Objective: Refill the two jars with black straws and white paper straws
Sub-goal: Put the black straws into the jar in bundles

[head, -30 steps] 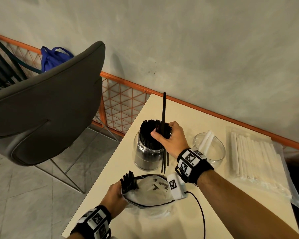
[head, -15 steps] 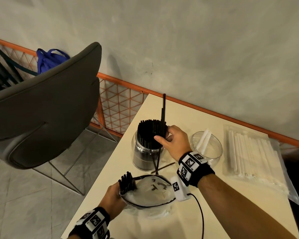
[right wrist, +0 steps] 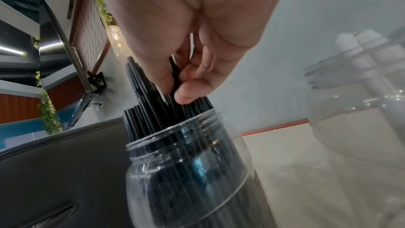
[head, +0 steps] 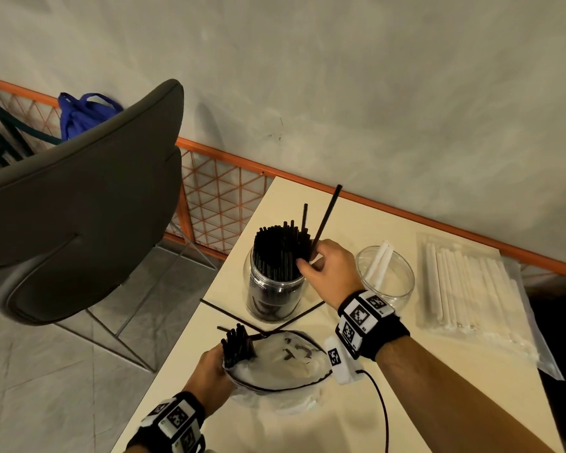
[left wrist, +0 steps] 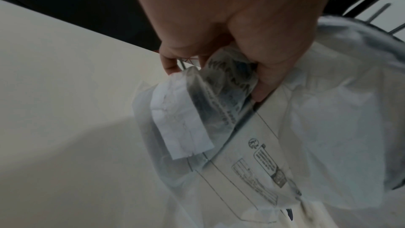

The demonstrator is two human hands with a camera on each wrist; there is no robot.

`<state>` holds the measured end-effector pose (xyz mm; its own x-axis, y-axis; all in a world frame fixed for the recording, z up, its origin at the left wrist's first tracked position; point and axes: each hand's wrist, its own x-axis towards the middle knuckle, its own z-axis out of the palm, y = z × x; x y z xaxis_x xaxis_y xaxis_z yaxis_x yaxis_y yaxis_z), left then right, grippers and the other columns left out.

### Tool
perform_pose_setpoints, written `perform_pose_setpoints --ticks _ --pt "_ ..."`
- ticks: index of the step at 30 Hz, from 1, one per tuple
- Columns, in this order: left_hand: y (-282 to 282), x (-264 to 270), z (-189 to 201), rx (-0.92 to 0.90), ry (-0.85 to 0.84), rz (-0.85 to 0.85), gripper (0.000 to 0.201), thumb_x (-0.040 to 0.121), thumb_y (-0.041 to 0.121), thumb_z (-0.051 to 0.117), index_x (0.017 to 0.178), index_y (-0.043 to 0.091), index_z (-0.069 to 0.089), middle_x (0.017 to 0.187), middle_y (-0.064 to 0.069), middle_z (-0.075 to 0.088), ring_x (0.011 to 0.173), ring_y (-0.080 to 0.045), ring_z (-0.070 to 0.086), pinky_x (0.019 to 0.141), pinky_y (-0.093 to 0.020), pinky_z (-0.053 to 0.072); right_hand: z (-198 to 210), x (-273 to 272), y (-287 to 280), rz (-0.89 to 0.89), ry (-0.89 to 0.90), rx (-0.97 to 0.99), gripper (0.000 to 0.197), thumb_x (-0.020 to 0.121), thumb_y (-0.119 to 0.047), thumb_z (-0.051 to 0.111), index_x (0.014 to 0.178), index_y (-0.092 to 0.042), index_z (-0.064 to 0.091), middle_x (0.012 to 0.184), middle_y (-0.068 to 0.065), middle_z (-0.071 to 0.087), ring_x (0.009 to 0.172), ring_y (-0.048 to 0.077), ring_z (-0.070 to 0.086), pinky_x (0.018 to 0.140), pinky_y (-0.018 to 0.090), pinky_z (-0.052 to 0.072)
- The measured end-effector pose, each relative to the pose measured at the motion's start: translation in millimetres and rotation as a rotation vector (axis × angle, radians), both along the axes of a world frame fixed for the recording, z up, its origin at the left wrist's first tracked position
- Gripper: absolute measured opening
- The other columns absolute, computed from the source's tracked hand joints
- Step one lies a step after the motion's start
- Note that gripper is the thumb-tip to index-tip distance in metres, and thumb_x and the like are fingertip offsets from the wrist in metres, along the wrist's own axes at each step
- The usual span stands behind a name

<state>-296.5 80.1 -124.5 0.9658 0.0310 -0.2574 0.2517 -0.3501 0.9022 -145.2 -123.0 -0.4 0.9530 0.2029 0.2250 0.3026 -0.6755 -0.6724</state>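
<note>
The right hand [head: 329,273] pinches a single long black plastic straw [head: 325,220] between thumb and fingertips at the mouth of the clear glass jar packed with black straws [head: 275,289]; that grip is clamped on the straw, which now leans to the right with its top end well above the bundle, where half a second ago it stood almost upright. Another black straw [head: 305,217] sticks up straight out of the packed bundle beside it. Two loose black straws [head: 232,317] now lie on the cream surface [head: 438,403] in front of the jar, one reaching over the left edge, the other [head: 303,317] slanting toward the right wrist; a second ago the straws hung down beside the jar under the hand. The left hand [head: 209,371] keeps its grip closed on the crumpled clear plastic bag with black print [left wrist: 252,127], from which a short tuft of black straws [head: 237,343] pokes up at the hand. To the right of the first jar stands a second, wide clear jar [head: 386,279] holding a couple of white paper straws [head: 378,263], and further right lies a flat clear packet of white paper straws [head: 471,289] on the surface. A dark grey chair [head: 79,207] stands left of the surface.
</note>
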Motion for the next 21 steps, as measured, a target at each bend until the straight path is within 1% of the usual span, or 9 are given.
perform_pose_setpoints --ticks 2,4,7,10,12,14,16,18,21 --pt "-1.3 -0.1 0.7 -0.017 0.003 0.009 0.041 0.050 0.043 0.058 0.087 0.029 0.069 0.088 0.008 0.072 0.087 -0.005 0.066 0.080 -0.029 0.054 3.3 -0.7 -0.9 0.001 0.065 0.040 0.030 0.084 -0.018 0.073 0.115 -0.018 0.068 0.087 -0.001 0.065 0.064 0.013 0.065 0.068 0.012 0.048" --pt "-2.8 0.5 1.4 -0.034 0.008 0.013 0.042 0.050 0.043 0.058 0.088 0.029 0.069 0.089 0.006 0.072 0.088 -0.005 0.065 0.079 -0.027 0.052 7.1 -2.0 -1.9 0.004 0.116 0.106 0.038 0.085 -0.014 0.072 0.120 -0.023 0.062 0.086 -0.003 0.064 0.066 0.015 0.070 0.072 0.020 0.055" --pt "-4.6 1.2 4.6 0.003 0.008 -0.018 0.037 0.058 0.038 0.059 0.092 0.027 0.068 0.089 0.009 0.071 0.085 0.006 0.062 0.070 -0.008 0.045 11.8 -3.7 -3.4 0.001 0.158 0.205 0.036 0.085 -0.007 0.072 0.112 -0.024 0.058 0.086 -0.004 0.064 0.067 0.015 0.072 0.073 0.026 0.059" --pt "-4.9 1.9 4.0 0.019 -0.004 -0.033 0.032 0.062 0.029 0.060 0.093 0.026 0.068 0.086 0.013 0.070 0.085 0.011 0.059 0.066 -0.003 0.043 9.6 -1.9 -4.6 -0.007 0.167 0.263 0.023 0.083 -0.005 0.074 0.095 -0.017 0.059 0.084 0.000 0.071 0.067 0.014 0.074 0.073 0.036 0.061" --pt "-4.3 2.1 0.9 0.010 -0.002 -0.036 0.030 0.061 0.031 0.061 0.090 0.030 0.067 0.086 0.018 0.070 0.085 0.009 0.061 0.068 -0.005 0.044 7.2 0.2 -3.6 -0.014 0.170 0.208 0.019 0.079 -0.008 0.078 0.084 -0.019 0.063 0.080 0.000 0.072 0.067 0.013 0.073 0.073 0.038 0.061" --pt "-3.6 2.7 -1.8 0.008 0.008 -0.034 0.028 0.061 0.032 0.062 0.089 0.033 0.066 0.089 0.024 0.068 0.086 0.008 0.061 0.070 -0.009 0.045 7.0 2.9 -1.4 -0.012 0.190 0.152 0.017 0.075 -0.010 0.081 0.079 -0.017 0.066 0.079 0.001 0.072 0.066 0.014 0.072 0.071 0.033 0.059" --pt "-3.0 3.0 -3.9 -0.006 0.009 -0.027 0.029 0.060 0.034 0.062 0.088 0.031 0.067 0.089 0.021 0.069 0.086 0.005 0.063 0.072 -0.011 0.047 10.3 6.3 1.2 0.003 0.183 0.092 0.018 0.072 -0.012 0.084 0.080 -0.015 0.068 0.083 0.001 0.071 0.069 0.015 0.071 0.070 0.026 0.054" --pt "-2.4 3.2 -5.0 -0.033 0.020 -0.011 0.034 0.056 0.039 0.059 0.087 0.029 0.067 0.089 0.014 0.071 0.086 -0.001 0.064 0.077 -0.020 0.052 17.1 9.3 2.2 0.023 0.151 0.023 0.023 0.069 -0.019 0.085 0.083 -0.018 0.067 0.088 -0.001 0.067 0.072 0.015 0.067 0.071 0.025 0.051" --pt "-1.2 2.4 -7.3 -0.052 0.034 0.006 0.036 0.056 0.041 0.057 0.088 0.028 0.068 0.090 0.007 0.071 0.088 -0.006 0.065 0.081 -0.032 0.054 29.0 13.4 1.7 0.036 0.104 0.016 0.030 0.070 -0.028 0.086 0.089 -0.020 0.064 0.087 -0.004 0.060 0.069 0.011 0.058 0.066 0.022 0.046"
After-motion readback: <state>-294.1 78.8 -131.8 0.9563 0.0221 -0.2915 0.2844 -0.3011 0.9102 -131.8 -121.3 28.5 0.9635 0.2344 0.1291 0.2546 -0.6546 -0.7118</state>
